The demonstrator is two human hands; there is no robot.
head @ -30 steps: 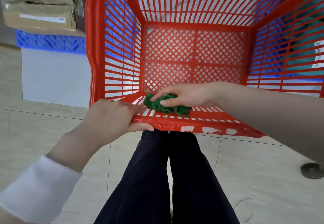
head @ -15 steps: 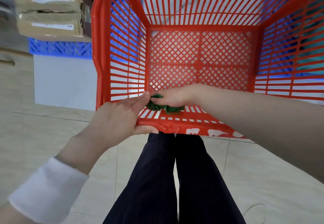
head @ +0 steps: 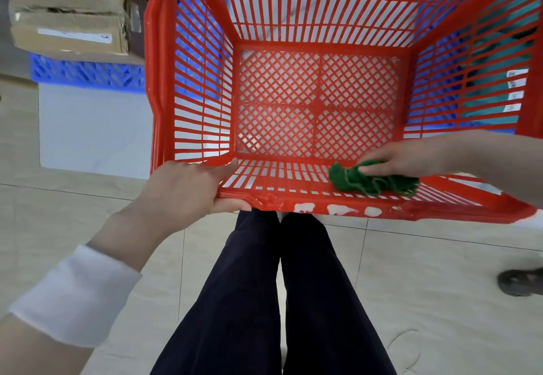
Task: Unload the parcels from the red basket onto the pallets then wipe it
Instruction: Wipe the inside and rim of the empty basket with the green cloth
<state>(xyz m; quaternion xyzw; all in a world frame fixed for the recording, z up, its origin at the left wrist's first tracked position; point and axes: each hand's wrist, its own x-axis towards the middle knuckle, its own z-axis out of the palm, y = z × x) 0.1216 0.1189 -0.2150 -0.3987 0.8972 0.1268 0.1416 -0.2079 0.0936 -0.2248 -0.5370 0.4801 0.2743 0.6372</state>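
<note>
A: Risks first. Your red basket (head: pixel 293 16) is tipped toward you with only your left hand (head: pixel 188 189) steadying the near rim at its left corner. Press hard with the cloth on the right end and the basket may twist or slide out of that one grip.

B: Anything on the cloth itself?

A: The green cloth (head: pixel 371 179) is bunched, lying on the slatted near wall toward the right. Loose folds could catch in the slots. The near rim also shows chipped white patches; the edge there may be rough on your knuckles or snag the fabric.

B: Hands, then.

A: Left hand: closed over the rim, thumb on the inside, fingers wrapped underneath. Right hand (head: pixel 411 157): mostly flattened, fingers only slightly curled, pressing down on the cloth rather than pinching it. I can't tell whether any finger hooks a fold.

B: Parcels?

A: None in the basket; its mesh floor is bare. Cardboard parcels (head: pixel 70 16) sit stacked on a blue pallet (head: pixel 88 73), far left, so I judge the unloading done and wiping underway.
</note>
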